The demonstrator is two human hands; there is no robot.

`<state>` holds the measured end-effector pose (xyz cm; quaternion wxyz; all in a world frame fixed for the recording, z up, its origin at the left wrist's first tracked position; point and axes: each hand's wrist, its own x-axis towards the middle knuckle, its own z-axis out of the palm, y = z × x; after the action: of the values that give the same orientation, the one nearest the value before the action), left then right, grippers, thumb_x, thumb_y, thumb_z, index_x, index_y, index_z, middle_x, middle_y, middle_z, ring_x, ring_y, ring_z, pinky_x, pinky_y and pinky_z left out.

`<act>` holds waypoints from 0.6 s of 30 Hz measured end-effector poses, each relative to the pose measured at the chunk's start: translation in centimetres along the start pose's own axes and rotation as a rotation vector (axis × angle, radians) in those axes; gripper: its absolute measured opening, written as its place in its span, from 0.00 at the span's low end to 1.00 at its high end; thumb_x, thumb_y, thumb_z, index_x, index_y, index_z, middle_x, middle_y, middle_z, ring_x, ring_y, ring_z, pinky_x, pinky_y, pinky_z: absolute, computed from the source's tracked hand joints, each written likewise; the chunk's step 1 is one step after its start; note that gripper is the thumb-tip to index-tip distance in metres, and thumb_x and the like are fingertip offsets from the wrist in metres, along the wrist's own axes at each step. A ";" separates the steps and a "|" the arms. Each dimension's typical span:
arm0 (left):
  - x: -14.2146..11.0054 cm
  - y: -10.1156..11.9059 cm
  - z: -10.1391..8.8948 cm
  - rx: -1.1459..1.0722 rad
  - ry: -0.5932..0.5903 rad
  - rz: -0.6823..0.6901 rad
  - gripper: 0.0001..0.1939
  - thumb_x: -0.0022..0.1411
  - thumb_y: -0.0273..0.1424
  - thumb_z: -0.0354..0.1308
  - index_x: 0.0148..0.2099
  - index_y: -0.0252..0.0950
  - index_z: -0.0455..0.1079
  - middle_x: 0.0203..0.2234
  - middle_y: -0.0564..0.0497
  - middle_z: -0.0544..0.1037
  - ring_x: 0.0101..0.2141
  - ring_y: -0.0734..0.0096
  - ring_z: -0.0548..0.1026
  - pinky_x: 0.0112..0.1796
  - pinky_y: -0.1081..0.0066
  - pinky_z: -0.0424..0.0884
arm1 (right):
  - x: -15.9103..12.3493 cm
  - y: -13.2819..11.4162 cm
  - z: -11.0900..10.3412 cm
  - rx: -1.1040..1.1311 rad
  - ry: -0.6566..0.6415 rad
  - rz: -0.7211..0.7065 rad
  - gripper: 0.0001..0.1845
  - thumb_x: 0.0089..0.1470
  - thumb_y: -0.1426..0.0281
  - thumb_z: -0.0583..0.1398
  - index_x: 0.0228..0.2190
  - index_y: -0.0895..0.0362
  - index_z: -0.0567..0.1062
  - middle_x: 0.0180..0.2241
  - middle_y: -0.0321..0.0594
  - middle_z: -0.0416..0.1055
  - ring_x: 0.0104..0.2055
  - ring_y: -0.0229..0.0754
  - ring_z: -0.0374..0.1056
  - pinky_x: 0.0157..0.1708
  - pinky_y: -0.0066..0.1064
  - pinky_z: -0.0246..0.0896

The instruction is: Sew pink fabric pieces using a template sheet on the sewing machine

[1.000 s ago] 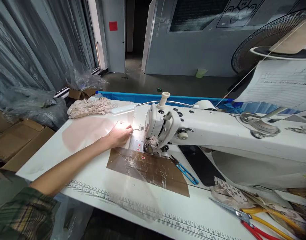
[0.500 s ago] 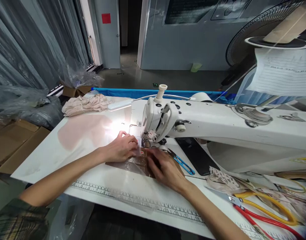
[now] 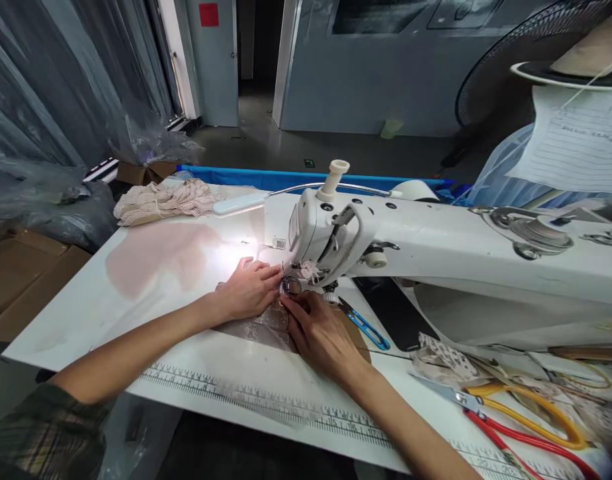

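My left hand (image 3: pixel 249 295) lies on the table just left of the presser foot (image 3: pixel 291 287) of a white sewing machine (image 3: pixel 436 250). Its fingers are bent, with the tips pressed together at the foot. My right hand (image 3: pixel 319 333) reaches in from the front and pinches something small at the same spot; what it holds is hidden. Both hands rest on a brown taped patch (image 3: pixel 259 328) covered with thin clear film. The machine's lamp (image 3: pixel 239 203) lights the area brightly.
Blue thread snips (image 3: pixel 367 328) lie right of my right hand. Red and yellow scissors (image 3: pixel 529 417) and lace scraps (image 3: pixel 443 363) sit at the front right. A lace bundle (image 3: pixel 161 200) lies at the back left. A printed ruler (image 3: pixel 266 400) runs along the table's front edge. Cardboard boxes (image 3: pixel 21 280) stand to the left.
My right hand came into view and moved up to the presser foot. My left hand shifted from behind the needle to beside the foot. The view moved slightly.
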<state>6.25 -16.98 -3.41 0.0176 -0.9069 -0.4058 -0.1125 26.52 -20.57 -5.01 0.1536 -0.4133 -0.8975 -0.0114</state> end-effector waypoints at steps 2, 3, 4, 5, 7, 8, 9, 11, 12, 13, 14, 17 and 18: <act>0.1 -0.4 0.4 -0.036 0.034 0.006 0.15 0.71 0.31 0.43 0.50 0.34 0.69 0.46 0.43 0.75 0.47 0.59 0.69 0.48 0.55 0.57 | 0.1 -0.2 0.0 -0.037 -0.034 0.021 0.20 0.59 0.75 0.53 0.53 0.60 0.71 0.40 0.51 0.69 0.39 0.47 0.66 0.39 0.36 0.68; 0.1 -0.6 0.5 -0.049 0.046 0.003 0.15 0.72 0.32 0.42 0.50 0.35 0.69 0.46 0.43 0.75 0.48 0.59 0.69 0.49 0.55 0.57 | 0.1 -0.2 0.1 -0.052 -0.045 0.028 0.21 0.59 0.75 0.54 0.53 0.60 0.70 0.40 0.51 0.68 0.39 0.47 0.66 0.39 0.36 0.68; 0.1 -0.7 0.6 -0.058 0.053 -0.003 0.15 0.72 0.32 0.42 0.49 0.35 0.70 0.46 0.44 0.75 0.48 0.59 0.69 0.50 0.54 0.56 | 0.1 -0.3 0.2 -0.065 -0.053 0.037 0.22 0.58 0.76 0.54 0.54 0.60 0.70 0.41 0.51 0.68 0.40 0.48 0.66 0.40 0.36 0.67; 0.1 -0.8 0.7 -0.064 0.059 -0.012 0.15 0.72 0.32 0.42 0.48 0.35 0.70 0.46 0.44 0.75 0.48 0.59 0.69 0.51 0.53 0.56 | 0.2 -0.3 0.3 -0.078 -0.061 0.045 0.22 0.58 0.76 0.54 0.54 0.60 0.69 0.42 0.52 0.68 0.40 0.48 0.66 0.40 0.36 0.67; 0.2 -0.9 0.9 -0.074 0.066 -0.027 0.15 0.72 0.32 0.43 0.46 0.35 0.71 0.46 0.44 0.75 0.49 0.58 0.69 0.52 0.52 0.55 | 0.2 -0.3 0.5 -0.106 -0.081 0.061 0.23 0.57 0.75 0.54 0.55 0.59 0.68 0.42 0.52 0.68 0.41 0.48 0.66 0.39 0.35 0.67; 0.3 -0.9 1.0 -0.079 0.068 -0.033 0.15 0.71 0.32 0.43 0.46 0.36 0.71 0.46 0.45 0.75 0.49 0.58 0.68 0.52 0.52 0.55 | 0.3 -0.4 0.5 -0.120 -0.095 0.070 0.24 0.57 0.75 0.54 0.56 0.59 0.67 0.43 0.52 0.68 0.40 0.49 0.66 0.38 0.35 0.67; 0.5 -1.0 1.0 -0.083 0.070 -0.037 0.15 0.71 0.32 0.43 0.45 0.36 0.71 0.46 0.45 0.75 0.49 0.58 0.68 0.52 0.52 0.56 | 0.4 -0.4 0.5 -0.133 -0.110 0.079 0.24 0.58 0.75 0.54 0.56 0.59 0.67 0.43 0.52 0.68 0.40 0.49 0.67 0.37 0.35 0.67; 0.7 -1.2 1.1 -0.090 0.069 -0.041 0.15 0.71 0.32 0.44 0.44 0.36 0.72 0.46 0.45 0.75 0.48 0.59 0.68 0.52 0.52 0.56 | 0.7 -0.7 0.4 -0.154 -0.144 0.104 0.24 0.58 0.75 0.54 0.56 0.58 0.67 0.43 0.52 0.68 0.40 0.49 0.67 0.35 0.34 0.67; 0.8 -1.2 1.2 -0.092 0.067 -0.042 0.15 0.71 0.31 0.44 0.44 0.36 0.72 0.46 0.45 0.75 0.48 0.59 0.68 0.52 0.52 0.56 | 0.9 -0.8 0.3 -0.161 -0.164 0.118 0.24 0.58 0.75 0.54 0.56 0.58 0.67 0.43 0.53 0.68 0.40 0.49 0.68 0.35 0.35 0.67; 0.8 -1.3 1.2 -0.093 0.067 -0.044 0.15 0.71 0.31 0.44 0.43 0.36 0.72 0.46 0.45 0.75 0.48 0.58 0.68 0.53 0.51 0.56 | 1.0 -1.0 0.2 -0.166 -0.187 0.133 0.23 0.58 0.75 0.54 0.56 0.58 0.67 0.43 0.53 0.68 0.40 0.49 0.68 0.36 0.35 0.67; 0.9 -1.3 1.3 -0.094 0.066 -0.045 0.14 0.71 0.31 0.44 0.44 0.37 0.72 0.46 0.45 0.75 0.48 0.58 0.68 0.53 0.50 0.56 | 1.2 -1.2 0.1 -0.168 -0.207 0.145 0.23 0.58 0.76 0.54 0.55 0.58 0.67 0.43 0.53 0.68 0.40 0.50 0.68 0.36 0.36 0.67; 0.8 -1.3 1.3 -0.084 0.093 -0.049 0.14 0.71 0.31 0.43 0.46 0.37 0.71 0.49 0.44 0.74 0.49 0.58 0.69 0.54 0.49 0.56 | 1.5 -1.7 0.0 -0.179 -0.240 0.181 0.23 0.58 0.75 0.55 0.55 0.59 0.67 0.44 0.54 0.67 0.42 0.51 0.68 0.39 0.40 0.67; 0.7 -1.3 1.4 -0.076 0.119 -0.047 0.14 0.70 0.30 0.44 0.47 0.37 0.71 0.50 0.43 0.73 0.50 0.58 0.69 0.54 0.49 0.56 | 1.6 -1.8 -0.1 -0.186 -0.242 0.193 0.23 0.58 0.76 0.55 0.55 0.59 0.67 0.44 0.54 0.67 0.42 0.52 0.67 0.40 0.41 0.67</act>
<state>6.00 -15.46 -4.66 0.0043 -0.8889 -0.4204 -0.1819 24.23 -20.62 -4.31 0.0060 -0.5084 -0.8606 -0.0299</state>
